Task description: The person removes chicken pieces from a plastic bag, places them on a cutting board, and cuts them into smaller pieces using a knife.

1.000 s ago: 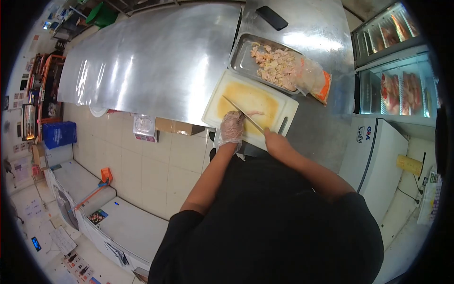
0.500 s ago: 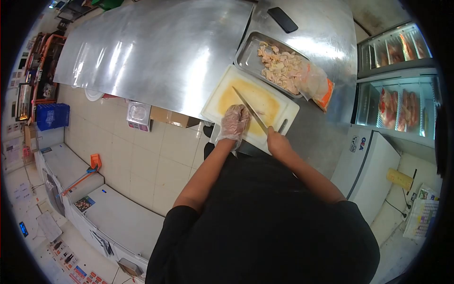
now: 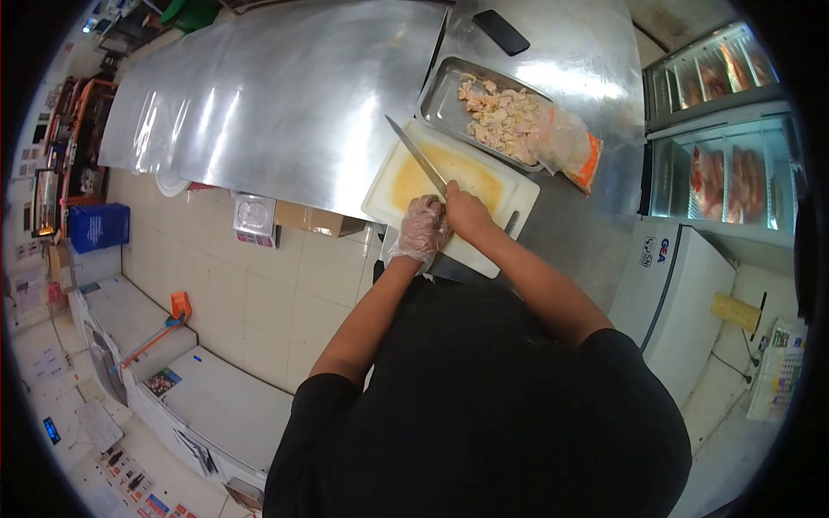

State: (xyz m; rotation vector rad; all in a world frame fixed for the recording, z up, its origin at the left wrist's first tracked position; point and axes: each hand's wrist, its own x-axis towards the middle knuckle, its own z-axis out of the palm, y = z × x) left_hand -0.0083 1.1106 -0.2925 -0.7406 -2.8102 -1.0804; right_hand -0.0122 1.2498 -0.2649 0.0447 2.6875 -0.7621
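Note:
My right hand (image 3: pixel 469 214) is wrapped around the handle of a long kitchen knife (image 3: pixel 418 155). The blade slants away to the upper left, its tip out past the far edge of the cutting board (image 3: pixel 384 194). Close beside it, my left hand (image 3: pixel 423 224) wears a clear plastic glove, fingers curled down onto the board; whatever lies under them is hidden. Yellow stains cover the board's middle. Beyond the board stands a metal tray (image 3: pixel 443 97) of cut pale meat pieces (image 3: pixel 499 114), which look like chicken. A plastic bag (image 3: pixel 570 148) with an orange end lies over the tray's right end.
A black phone (image 3: pixel 501 33) rests on the steel table (image 3: pixel 259 95) at the back. To the right are a lit display fridge (image 3: pixel 725 181) and a white freezer (image 3: pixel 669 302). On the left, a small scale (image 3: pixel 256 216) sits below the table edge.
My right hand and the knife have moved up and left, bringing the blade farther across the board. My left hand stays curled in nearly the same place. The whole view has shifted slightly.

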